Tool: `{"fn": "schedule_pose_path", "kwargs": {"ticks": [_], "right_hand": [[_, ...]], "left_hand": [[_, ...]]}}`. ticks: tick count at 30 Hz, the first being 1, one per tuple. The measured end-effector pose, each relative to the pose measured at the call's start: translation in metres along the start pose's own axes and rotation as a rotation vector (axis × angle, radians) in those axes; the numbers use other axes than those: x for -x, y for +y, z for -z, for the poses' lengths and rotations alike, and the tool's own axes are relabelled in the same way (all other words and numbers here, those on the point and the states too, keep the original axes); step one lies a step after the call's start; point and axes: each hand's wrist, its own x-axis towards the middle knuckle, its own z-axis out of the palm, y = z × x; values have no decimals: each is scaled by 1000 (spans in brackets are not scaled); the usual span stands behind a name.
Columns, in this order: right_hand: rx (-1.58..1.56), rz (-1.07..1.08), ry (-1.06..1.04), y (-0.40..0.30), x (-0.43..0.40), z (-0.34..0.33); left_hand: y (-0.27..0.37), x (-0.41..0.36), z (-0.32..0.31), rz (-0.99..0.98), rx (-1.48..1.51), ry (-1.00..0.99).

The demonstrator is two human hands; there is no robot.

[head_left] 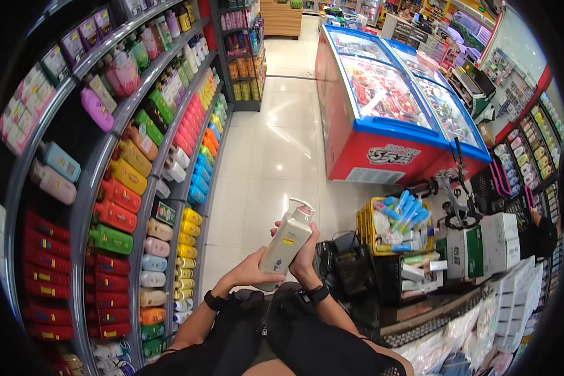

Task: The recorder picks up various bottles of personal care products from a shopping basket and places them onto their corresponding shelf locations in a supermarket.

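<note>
Both hands hold one cream-coloured pump bottle (285, 244) in front of my body, tilted with its pump head up and to the right. My left hand (254, 269) grips the lower left side and base. My right hand (306, 251) closes around the right side, with fingertips showing behind the upper left edge. A small yellow and red sticker is on the bottle's face. Beside me on the left are shelves with rows of bottles, among them red-orange bottles (116, 215) and yellow bottles (128, 175).
Chest freezers (380, 145) with blue rims stand ahead on the right. A yellow crate (364, 225) of bottles, a black crate (390, 277), cartons (491, 244) and a bicycle (458, 207) are at the right. Shelving (197, 155) runs along the left of the tiled aisle (277, 141).
</note>
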Motion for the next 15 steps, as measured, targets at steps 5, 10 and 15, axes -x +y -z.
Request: {"fn": "schedule_pose_path", "kwargs": {"ticks": [5, 10, 15], "right_hand": [[-1, -8, -31, -24, -58, -14], [97, -12, -27, -35, -96, -18], [117, 34, -14, -52, -164, -19]], "left_hand": [[21, -46, 35, 19, -47, 23], [19, -82, 55, 19, 24, 22], [21, -146, 90, -16, 94, -30]]}}
